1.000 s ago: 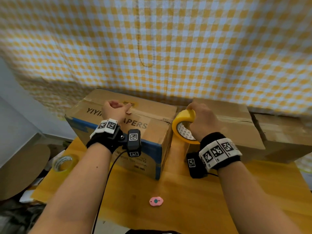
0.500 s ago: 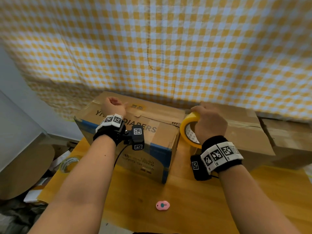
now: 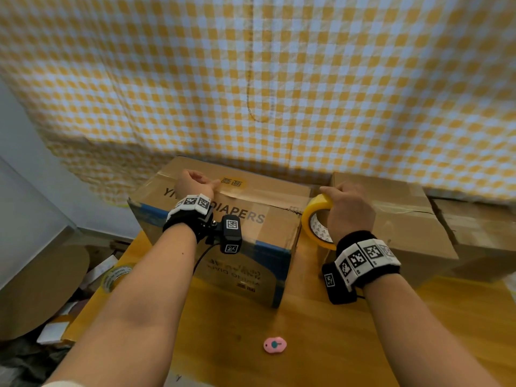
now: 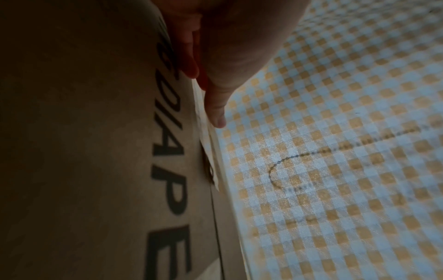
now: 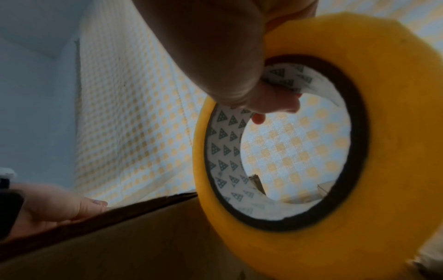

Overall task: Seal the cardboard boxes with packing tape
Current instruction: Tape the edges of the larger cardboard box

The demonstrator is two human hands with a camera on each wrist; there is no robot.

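Note:
A cardboard box [image 3: 259,219] printed DIAPERS stands on the wooden table [image 3: 321,331]. My left hand [image 3: 195,183] rests on its top seam with fingers curled. In the left wrist view the thumb [image 4: 215,111] and a curled finger pinch the pale tape end [image 4: 203,121] against the seam. My right hand [image 3: 350,209] grips a yellow packing tape roll [image 3: 314,220] upright at the box's right end, in the gap before a second box [image 3: 405,219]. Its fingers reach through the roll's core [image 5: 275,102].
A third box [image 3: 480,230] stands at the far right. On the near table lies a small pink cutter [image 3: 275,344], and another tape roll [image 3: 114,276] sits at the table's left edge. A yellow checked curtain [image 3: 279,79] hangs right behind the boxes. Clutter fills the floor at left.
The head view has tilted up a little. My right hand with the roll has drifted slightly to the right; my left hand stays on the seam.

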